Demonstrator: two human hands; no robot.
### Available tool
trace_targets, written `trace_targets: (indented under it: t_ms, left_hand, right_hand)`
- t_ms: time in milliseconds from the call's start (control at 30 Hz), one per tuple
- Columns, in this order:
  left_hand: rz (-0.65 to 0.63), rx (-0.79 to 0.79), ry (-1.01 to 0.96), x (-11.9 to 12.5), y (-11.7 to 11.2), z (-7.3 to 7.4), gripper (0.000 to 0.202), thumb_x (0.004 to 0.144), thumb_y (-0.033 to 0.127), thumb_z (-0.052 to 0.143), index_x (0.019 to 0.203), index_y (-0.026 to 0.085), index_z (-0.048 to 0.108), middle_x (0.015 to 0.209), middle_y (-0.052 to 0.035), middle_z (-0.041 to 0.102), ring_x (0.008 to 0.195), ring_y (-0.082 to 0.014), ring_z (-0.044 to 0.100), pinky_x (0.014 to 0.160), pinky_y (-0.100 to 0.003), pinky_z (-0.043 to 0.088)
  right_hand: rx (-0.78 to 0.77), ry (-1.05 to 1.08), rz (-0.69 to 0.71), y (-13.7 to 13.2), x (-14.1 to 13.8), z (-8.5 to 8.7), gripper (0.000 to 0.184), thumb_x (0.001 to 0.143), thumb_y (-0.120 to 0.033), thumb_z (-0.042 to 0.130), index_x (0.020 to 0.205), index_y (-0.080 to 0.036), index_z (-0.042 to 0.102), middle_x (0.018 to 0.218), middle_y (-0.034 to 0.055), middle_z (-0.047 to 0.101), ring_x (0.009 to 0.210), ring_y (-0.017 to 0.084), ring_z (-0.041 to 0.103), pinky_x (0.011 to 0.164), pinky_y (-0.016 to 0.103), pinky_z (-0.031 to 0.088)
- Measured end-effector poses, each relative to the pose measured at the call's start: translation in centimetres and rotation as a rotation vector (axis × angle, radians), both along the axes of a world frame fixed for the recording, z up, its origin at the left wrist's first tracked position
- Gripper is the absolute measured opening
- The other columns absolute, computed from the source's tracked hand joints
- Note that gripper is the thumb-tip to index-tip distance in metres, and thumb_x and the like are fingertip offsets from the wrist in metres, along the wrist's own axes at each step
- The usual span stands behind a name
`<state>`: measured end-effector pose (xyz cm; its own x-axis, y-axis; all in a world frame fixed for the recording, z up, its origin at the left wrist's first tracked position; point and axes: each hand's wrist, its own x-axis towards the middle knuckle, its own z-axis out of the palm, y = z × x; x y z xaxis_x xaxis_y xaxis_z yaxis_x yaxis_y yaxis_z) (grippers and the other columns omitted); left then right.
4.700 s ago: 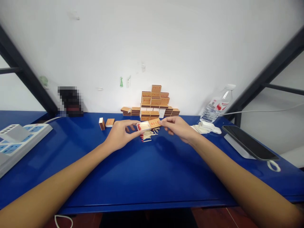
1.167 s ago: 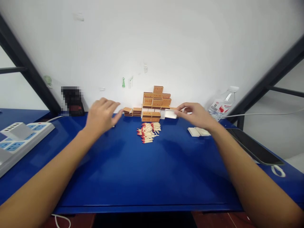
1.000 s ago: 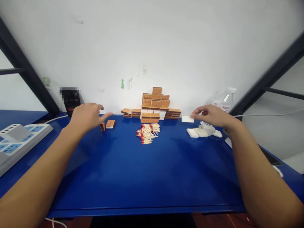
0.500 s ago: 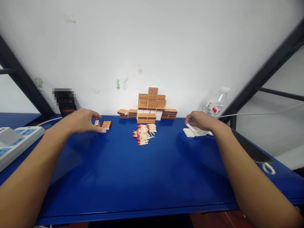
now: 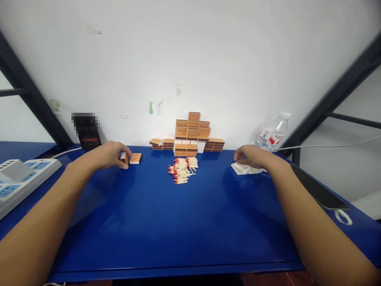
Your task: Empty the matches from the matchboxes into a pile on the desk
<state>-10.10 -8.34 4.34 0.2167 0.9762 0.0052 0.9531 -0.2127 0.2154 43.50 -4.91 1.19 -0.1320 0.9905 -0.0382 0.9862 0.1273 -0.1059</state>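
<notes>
Left hand [image 5: 110, 155] curls around the standing box [image 5: 124, 157], at nine o'clock from the matches [image 5: 181, 171]; whether clamped, I cannot tell. Likely light, crushable card: pinch its sides gently. Right hand [image 5: 253, 156], grip hidden, covers trays [image 5: 242, 169] at three o'clock.

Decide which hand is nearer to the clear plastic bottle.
Right. The right hand is close, front-left of the bottle; the left hand is far to its left, at an orange cardboard matchbox.
</notes>
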Motion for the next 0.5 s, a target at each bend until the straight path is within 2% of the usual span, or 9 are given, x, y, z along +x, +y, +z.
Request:
trace_targets:
  t_ms: [133, 233, 300, 333, 400, 500]
  left_hand:
    - [-0.009, 0.082, -0.072, 0.5, -0.5, 0.7, 0.045, 0.059, 0.04, 0.087, 0.1, 0.025, 0.083, 0.078, -0.0038, 0.074, 0.072, -0.0244, 0.067, 0.068, -0.031, 0.047]
    - [-0.05, 0.169, -0.265, 1.7, -1.5, 1.2, 0.056, 0.065, 0.05, 0.087, 0.114, 0.024, 0.081, 0.089, -0.0059, 0.076, 0.08, -0.0256, 0.07, 0.076, -0.035, 0.053]
    - [-0.093, 0.173, -0.456, 3.4, -2.3, 1.1, 0.058, 0.067, 0.052, 0.087, 0.116, 0.023, 0.079, 0.094, -0.0066, 0.078, 0.085, -0.0268, 0.072, 0.081, -0.038, 0.057]
    - [-0.133, 0.165, -0.57, 4.4, -2.8, 0.8, 0.058, 0.068, 0.051, 0.088, 0.116, 0.021, 0.078, 0.099, -0.0078, 0.079, 0.089, -0.0273, 0.073, 0.084, -0.04, 0.059]
    - [-0.227, 0.159, -0.798, 6.9, -3.7, -0.3, 0.058, 0.069, 0.046, 0.09, 0.118, 0.018, 0.076, 0.111, -0.0104, 0.079, 0.097, -0.0275, 0.074, 0.093, -0.044, 0.06]
    - [-0.355, 0.076, -0.966, 10.4, -5.2, -2.4, 0.05, 0.073, 0.036, 0.09, 0.118, 0.019, 0.075, 0.112, -0.0098, 0.079, 0.095, -0.0252, 0.076, 0.091, -0.044, 0.063]
  right_hand:
    - [0.091, -0.036, 0.013, -0.7, -1.0, 1.0, 0.011, 0.079, -0.016, 0.07, 0.086, -0.02, 0.078, 0.096, 0.009, 0.078, 0.08, 0.022, 0.069, 0.069, 0.03, 0.047]
    - [0.309, -0.011, 0.08, -1.6, -3.0, 1.9, 0.013, 0.087, -0.021, 0.064, 0.087, -0.018, 0.077, 0.093, 0.0107, 0.077, 0.083, 0.024, 0.068, 0.073, 0.032, 0.047]
    - [0.418, 0.162, 0.17, -2.6, -5.6, 2.0, 0.017, 0.091, -0.026, 0.061, 0.089, -0.018, 0.076, 0.091, 0.0103, 0.076, 0.082, 0.023, 0.067, 0.075, 0.033, 0.048]
    - [0.413, 0.319, 0.226, -3.3, -7.2, 1.9, 0.02, 0.094, -0.03, 0.061, 0.09, -0.018, 0.075, 0.089, 0.0091, 0.076, 0.079, 0.022, 0.067, 0.073, 0.033, 0.049]
    - [0.27, 0.687, 0.331, -4.9, -11.0, 1.0, 0.026, 0.095, -0.042, 0.063, 0.095, -0.018, 0.074, 0.088, 0.0078, 0.075, 0.076, 0.02, 0.066, 0.065, 0.031, 0.051]
    - [-0.115, 1.12, 0.356, -7.4, -16.2, -1.0, 0.042, 0.093, -0.053, 0.066, 0.119, -0.02, 0.067, 0.086, 0.0067, 0.072, 0.068, 0.018, 0.066, 0.047, 0.026, 0.048]
